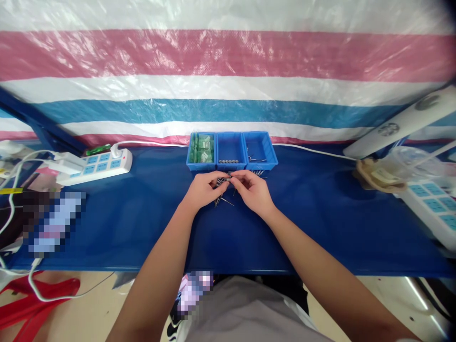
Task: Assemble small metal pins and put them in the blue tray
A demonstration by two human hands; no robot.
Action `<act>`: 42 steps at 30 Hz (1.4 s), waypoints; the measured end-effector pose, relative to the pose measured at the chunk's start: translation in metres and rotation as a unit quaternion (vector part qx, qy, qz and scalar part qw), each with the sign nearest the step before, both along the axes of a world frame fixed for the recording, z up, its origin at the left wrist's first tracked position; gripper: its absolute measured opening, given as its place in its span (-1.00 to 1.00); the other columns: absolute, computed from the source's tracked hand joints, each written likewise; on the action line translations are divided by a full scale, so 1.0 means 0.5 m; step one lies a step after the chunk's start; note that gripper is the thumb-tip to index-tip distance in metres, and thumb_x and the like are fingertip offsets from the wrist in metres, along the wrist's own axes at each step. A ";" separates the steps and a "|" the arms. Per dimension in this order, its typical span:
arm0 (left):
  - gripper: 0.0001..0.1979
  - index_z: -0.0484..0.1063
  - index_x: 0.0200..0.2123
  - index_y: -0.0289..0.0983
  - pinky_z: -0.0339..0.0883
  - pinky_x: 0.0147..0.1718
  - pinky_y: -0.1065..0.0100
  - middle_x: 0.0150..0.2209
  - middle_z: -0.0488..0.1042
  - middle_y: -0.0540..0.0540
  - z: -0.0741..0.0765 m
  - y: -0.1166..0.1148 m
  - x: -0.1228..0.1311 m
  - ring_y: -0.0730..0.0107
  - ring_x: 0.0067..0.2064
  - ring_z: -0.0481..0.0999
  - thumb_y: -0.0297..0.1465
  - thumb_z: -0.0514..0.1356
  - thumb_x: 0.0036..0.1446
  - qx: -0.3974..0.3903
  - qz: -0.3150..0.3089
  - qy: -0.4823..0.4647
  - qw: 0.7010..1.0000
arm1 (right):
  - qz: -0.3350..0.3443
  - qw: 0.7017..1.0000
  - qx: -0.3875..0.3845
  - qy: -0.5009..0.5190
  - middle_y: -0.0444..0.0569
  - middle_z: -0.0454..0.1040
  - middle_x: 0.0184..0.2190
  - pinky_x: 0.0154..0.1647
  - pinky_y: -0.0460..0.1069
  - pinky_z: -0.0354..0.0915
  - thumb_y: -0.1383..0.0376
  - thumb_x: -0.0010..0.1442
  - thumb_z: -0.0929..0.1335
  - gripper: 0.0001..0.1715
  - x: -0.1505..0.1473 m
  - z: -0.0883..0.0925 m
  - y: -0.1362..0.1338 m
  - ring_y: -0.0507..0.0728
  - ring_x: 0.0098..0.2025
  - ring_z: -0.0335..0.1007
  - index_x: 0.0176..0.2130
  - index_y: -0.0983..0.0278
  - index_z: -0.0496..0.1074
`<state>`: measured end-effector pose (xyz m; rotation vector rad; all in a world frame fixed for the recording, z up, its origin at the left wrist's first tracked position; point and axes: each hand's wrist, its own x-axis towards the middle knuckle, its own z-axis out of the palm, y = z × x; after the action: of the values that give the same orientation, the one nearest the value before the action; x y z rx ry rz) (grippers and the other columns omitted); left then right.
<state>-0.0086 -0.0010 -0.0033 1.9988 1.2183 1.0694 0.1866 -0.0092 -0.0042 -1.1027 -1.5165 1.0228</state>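
My left hand (205,189) and my right hand (253,191) meet in front of the blue bins, fingertips pinched together. Between them is a small metallic piece (228,179), too small to name and partly hidden by the fingers. Under and around the hands lie several thin metal pins (227,201), with more pins (259,174) beside the right bin's front. The left blue bin (201,166) holds green-tinted packets (205,147). In the middle bin (231,141) sits a row of round metal parts (228,161). A few thin pins (255,159) lie in the right bin (272,154).
A white power strip (103,166) with plugs and cables stands at the left, near a blurred phone (59,223). On the right are another power strip (432,204), a brown holder (379,176) and a white tube (399,123). A striped plastic sheet (228,52) hangs behind the blue table (313,209).
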 end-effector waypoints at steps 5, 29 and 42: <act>-0.74 0.63 -0.13 -0.26 0.12 -0.54 0.45 -0.64 0.14 0.13 0.000 0.001 0.000 0.55 -0.58 0.15 -0.22 0.26 0.25 0.011 0.008 0.002 1.000 | 0.000 1.000 0.014 -0.024 -0.05 0.60 -0.33 -0.29 0.04 0.44 0.08 0.22 0.47 -0.70 0.003 -0.001 0.002 0.10 -0.35 0.49 -0.11 0.20 0.58; -0.75 0.61 -0.10 -0.25 0.15 -0.51 0.47 -0.62 0.15 0.15 0.002 0.001 0.002 0.57 -0.57 0.18 -0.27 0.27 0.23 0.002 0.013 -0.005 1.000 | -0.002 1.000 -0.014 -0.005 0.01 0.66 -0.25 -0.22 0.08 0.49 0.11 0.19 0.48 -0.66 0.008 -0.004 0.006 0.16 -0.26 0.59 -0.07 0.22 0.61; -0.71 0.61 -0.03 -0.23 0.22 -0.47 0.46 -0.58 0.22 0.12 0.002 0.001 0.003 0.55 -0.55 0.23 -0.24 0.27 0.25 0.008 0.016 -0.007 1.000 | -0.008 1.000 -0.021 -0.008 0.00 0.67 -0.26 -0.20 0.08 0.50 0.06 0.21 0.47 -0.64 0.005 0.000 0.004 0.16 -0.26 0.59 -0.09 0.22 0.61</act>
<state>-0.0071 -0.0005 -0.0023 1.9870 1.2411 1.1108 0.1893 -0.0072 -0.0044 -1.1536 -1.5028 1.0421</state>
